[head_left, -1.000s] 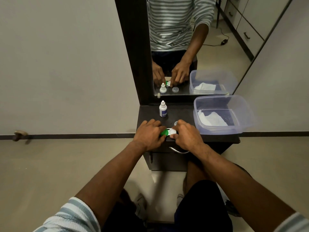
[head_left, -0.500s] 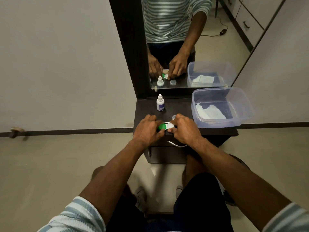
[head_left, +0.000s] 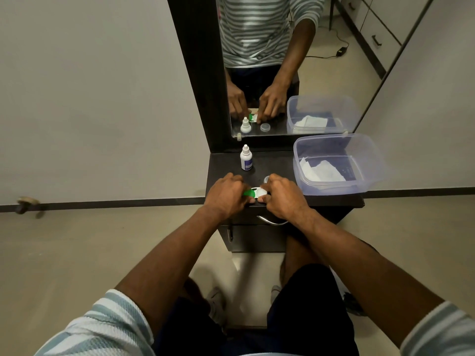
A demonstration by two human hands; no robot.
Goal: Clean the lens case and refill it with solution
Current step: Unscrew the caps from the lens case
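Both hands on lens case point(head_left: 254, 193) at front edge of dark vanity shelf point(head_left: 226, 165)

Left hand point(head_left: 226, 195) fingers curled round the green cap point(head_left: 248, 193); right hand point(head_left: 282, 199) clamps the white side. A loose clear cap point(head_left: 266, 179) lies just behind the case, solution bottle point(head_left: 246, 158) farther back, tissue tub point(head_left: 336, 164) to its right. Likely unscrewing green cap; next needs twist against a steady hold

green cap point(head_left: 248, 193), white bottle point(head_left: 246, 159), striped sleeve point(head_left: 108, 327)
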